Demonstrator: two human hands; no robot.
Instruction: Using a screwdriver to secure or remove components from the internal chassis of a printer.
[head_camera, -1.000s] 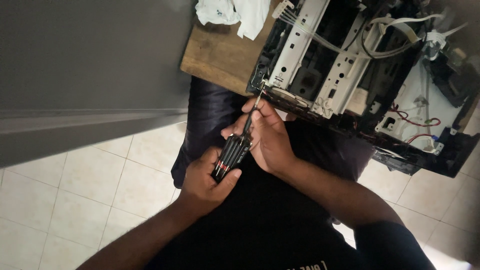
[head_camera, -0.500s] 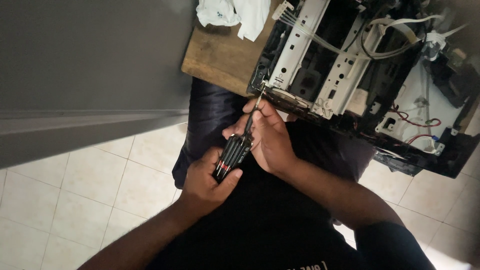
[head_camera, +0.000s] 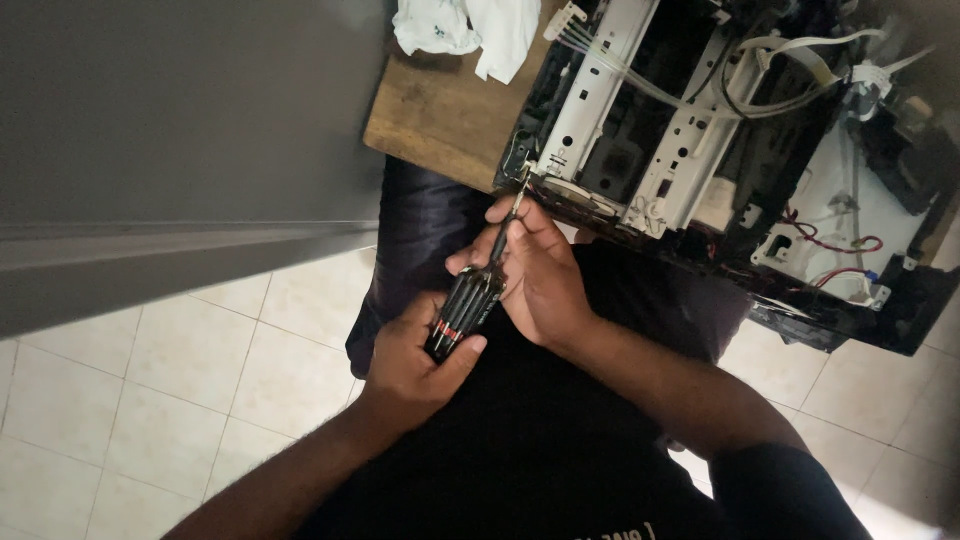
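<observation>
At the left edge: a grey cabinet face (head_camera: 180, 130) fills the upper left, with pale floor tiles (head_camera: 150, 370) under it.

Left hand: the left hand (head_camera: 415, 355) is closed around the black, ribbed handle of the screwdriver (head_camera: 468, 305), thumb laid across the butt end near a red band; it sits above the person's dark lap.

Screwdriver: it slants up and to the right from that grip, its thin shaft passing between the fingers of the other hand, and its tip meets the near left corner of the opened machine.

Right hand: the right hand (head_camera: 540, 275) is curled about the front of the handle and the shaft, fingers pinching to steady it; the palm is turned away, so how tightly it presses cannot be told.

Opened machine: a stripped black chassis (head_camera: 690, 150) with white metal brackets, loose pale cables and red wires lies on the wooden tabletop (head_camera: 440, 110), its near edge overhanging towards the lap.

Cloth: a crumpled white cloth (head_camera: 465, 25) lies at the far edge of the tabletop, well apart from the hands.

Step in hand: judging by the pose, a screw at that corner is being driven or loosened; the screw head itself is too small to make out.

Next move calls for: keeping the shaft in line with the screw, pressing inward while the rear hand twists, and the front hand guiding so the tip does not slip.
</observation>
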